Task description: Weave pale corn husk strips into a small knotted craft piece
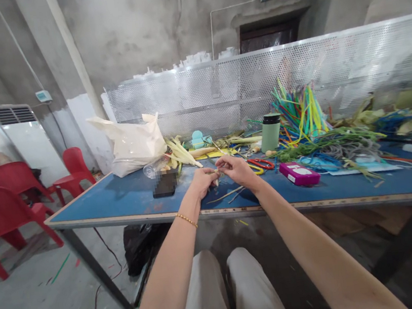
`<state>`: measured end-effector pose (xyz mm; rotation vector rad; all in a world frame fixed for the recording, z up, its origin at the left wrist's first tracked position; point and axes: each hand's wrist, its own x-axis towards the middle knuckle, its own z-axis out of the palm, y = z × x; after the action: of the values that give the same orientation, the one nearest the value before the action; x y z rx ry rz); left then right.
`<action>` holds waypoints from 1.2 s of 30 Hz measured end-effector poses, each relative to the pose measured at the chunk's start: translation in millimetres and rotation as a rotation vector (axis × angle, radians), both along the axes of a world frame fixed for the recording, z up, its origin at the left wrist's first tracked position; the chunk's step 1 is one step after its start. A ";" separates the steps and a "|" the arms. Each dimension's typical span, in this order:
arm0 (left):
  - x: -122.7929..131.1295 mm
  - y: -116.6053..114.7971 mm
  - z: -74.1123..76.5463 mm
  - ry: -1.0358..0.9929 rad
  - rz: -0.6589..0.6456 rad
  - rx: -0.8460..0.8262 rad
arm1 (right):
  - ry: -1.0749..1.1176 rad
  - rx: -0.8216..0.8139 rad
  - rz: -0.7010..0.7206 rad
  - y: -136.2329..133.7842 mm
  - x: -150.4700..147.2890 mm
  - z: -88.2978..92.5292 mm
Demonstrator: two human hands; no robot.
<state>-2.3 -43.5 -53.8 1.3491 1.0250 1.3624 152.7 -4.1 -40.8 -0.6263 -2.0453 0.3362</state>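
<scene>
My left hand (202, 181) and my right hand (235, 167) meet over the blue table (120, 200), fingers pinched together on a thin pale strip of husk (217, 172). A gold bracelet circles my left wrist. More pale strips (230, 193) lie on the table just under my hands. Red-handled scissors (261, 163) rest just beyond my right hand, and a dark phone (165, 184) lies to the left of my left hand.
A white bag (131, 142), corn husks (181, 153), a green flask (271, 132), a magenta box (299, 172) and a bunch of coloured strips (299, 110) crowd the table. A perforated metal screen (294, 70) backs it. Red chairs (2, 203) stand at left.
</scene>
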 end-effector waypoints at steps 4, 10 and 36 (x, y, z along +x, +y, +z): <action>-0.3 -0.6 0.4 -0.021 0.008 -0.013 | -0.022 0.008 -0.031 -1.6 -0.2 0.4; -0.2 5.1 -1.9 -0.072 0.040 -0.019 | -0.051 0.006 -0.065 1.0 0.4 -2.2; 0.1 6.2 -2.3 -0.118 0.021 -0.008 | 0.032 -0.191 0.095 0.4 -0.9 -4.1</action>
<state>-2.2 -37.3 -56.2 1.2404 0.9663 1.4344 151.8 -3.6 -44.9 -0.6359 -2.0305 0.5996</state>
